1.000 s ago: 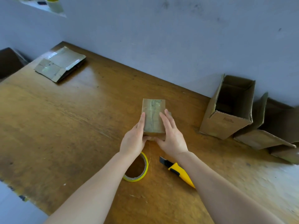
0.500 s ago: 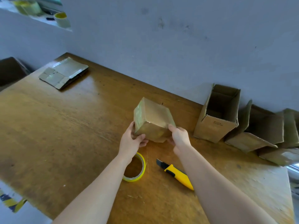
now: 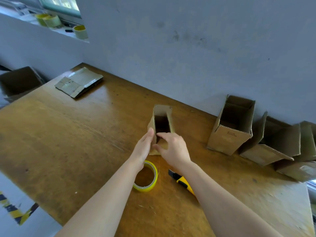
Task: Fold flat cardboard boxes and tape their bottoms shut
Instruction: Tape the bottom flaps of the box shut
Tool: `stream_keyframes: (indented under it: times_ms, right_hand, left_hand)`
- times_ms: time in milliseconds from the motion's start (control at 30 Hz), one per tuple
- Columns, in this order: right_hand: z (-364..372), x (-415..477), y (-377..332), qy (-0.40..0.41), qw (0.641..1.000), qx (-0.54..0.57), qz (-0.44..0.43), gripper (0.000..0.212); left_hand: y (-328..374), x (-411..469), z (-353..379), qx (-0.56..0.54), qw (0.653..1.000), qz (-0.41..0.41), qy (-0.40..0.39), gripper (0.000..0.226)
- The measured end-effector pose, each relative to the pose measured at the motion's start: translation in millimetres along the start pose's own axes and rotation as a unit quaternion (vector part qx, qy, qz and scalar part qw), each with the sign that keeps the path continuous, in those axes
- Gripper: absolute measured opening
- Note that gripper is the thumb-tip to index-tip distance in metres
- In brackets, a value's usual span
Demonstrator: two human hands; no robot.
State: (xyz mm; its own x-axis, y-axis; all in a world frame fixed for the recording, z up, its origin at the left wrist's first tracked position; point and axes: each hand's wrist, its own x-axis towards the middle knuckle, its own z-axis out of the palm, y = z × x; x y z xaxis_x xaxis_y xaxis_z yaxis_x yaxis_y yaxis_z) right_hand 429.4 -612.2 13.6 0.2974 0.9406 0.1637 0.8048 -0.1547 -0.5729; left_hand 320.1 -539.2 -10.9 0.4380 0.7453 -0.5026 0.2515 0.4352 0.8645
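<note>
Cardboard brown at centre stage: the small box [image 3: 162,124] stands on the tabletop [image 3: 68,142], mouth up, top flaps splayed, its bottom down against the wood and out of our sight. Our left hand [image 3: 144,147] lies flat along the box's left wall, fingers [image 3: 150,134] straight and pressing, gripping nothing. Our right hand [image 3: 174,148] is at the near side, fingers [image 3: 164,135] curled over the near rim with the thumb on the outside face, so it pinches that wall.

By our reading, this is the squaring-up and setting-aside of a box. Whether the underside seam is taped we cannot tell from here.

So how do we play it well? We want the left palm acting as a flat stop, not a squeeze, because thin cardboard like this probably buckles if we lean in. The right pinch should pull the near wall out just enough for the mouth to read as a clean rectangle. If the box goes to the finished boxes [image 3: 230,139] lined up against the wall on the right, we lift it clear rather than drag it and risk catching an edge of the bottom. Mind the low traffic: the yellow tape roll [image 3: 145,188] sits just beneath our left wrist and the knife [image 3: 183,183] lies beside our right forearm. The flat stack [image 3: 79,82] waits at the far left corner.
</note>
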Motion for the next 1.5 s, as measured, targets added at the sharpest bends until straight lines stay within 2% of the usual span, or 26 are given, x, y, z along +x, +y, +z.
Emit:
stream_keyframes:
  times_ms: [33, 100, 167, 233, 333, 433, 600, 800, 933, 1100, 1233, 1500]
  right_hand:
    - [0.6, -1.1, -3.1, -0.006, 0.999, 0.031, -0.007, 0.030]
    - [0.9, -1.8, -7.3, 0.036, 0.996, 0.085, 0.020, 0.024]
    - [0.1, -1.2, -5.9, 0.103, 0.989, 0.079, 0.070, 0.022]
    - [-0.5, -1.9, -0.7, 0.126, 0.983, 0.053, 0.121, 0.026]
    - [-1.6, -1.5, 6.8, 0.045, 0.963, 0.102, 0.246, 0.047]
    - [1.5, -2.5, 9.9, 0.026, 0.953, 0.134, 0.270, 0.048]
    - [-1.1, 6.7, 16.3, 0.113, 0.939, 0.144, 0.290, 0.034]
    - [-10.1, 30.1, 31.8, 0.254, 0.887, 0.117, 0.368, 0.028]
    - [-16.5, 45.3, 42.1, 0.312, 0.852, 0.100, 0.408, 0.028]
    - [-22.5, 55.8, 55.7, 0.334, 0.829, 0.077, 0.442, 0.032]
    - [-23.9, 62.1, 66.3, 0.317, 0.824, 0.060, 0.466, 0.034]
    - [-28.9, 61.8, 72.9, 0.275, 0.835, 0.044, 0.475, 0.040]
  left_hand:
    - [0.3, -1.8, -0.5, 0.006, 1.000, -0.002, 0.001, 0.066]
    - [1.0, -5.7, -1.4, 0.018, 1.000, 0.001, 0.016, 0.061]
    - [1.5, -7.6, -2.1, 0.043, 0.998, 0.002, 0.044, 0.054]
    - [3.4, -9.7, -2.8, 0.088, 0.993, 0.018, 0.076, 0.048]
    - [6.8, -11.1, -2.9, 0.153, 0.982, 0.057, 0.093, 0.046]
    - [10.7, -5.2, -3.4, 0.170, 0.979, 0.068, 0.091, 0.045]
    - [32.0, 22.0, 3.5, 0.193, 0.976, 0.093, 0.039, 0.048]
    - [72.9, 75.9, 36.8, 0.296, 0.943, 0.126, -0.084, 0.049]
    - [87.2, 102.7, 62.1, 0.337, 0.918, 0.160, -0.136, 0.047]
    - [89.4, 118.9, 84.6, 0.364, 0.900, 0.176, -0.161, 0.047]
    - [86.6, 125.8, 95.9, 0.385, 0.890, 0.183, -0.161, 0.048]
    - [87.5, 127.2, 97.1, 0.460, 0.844, 0.206, -0.185, 0.055]
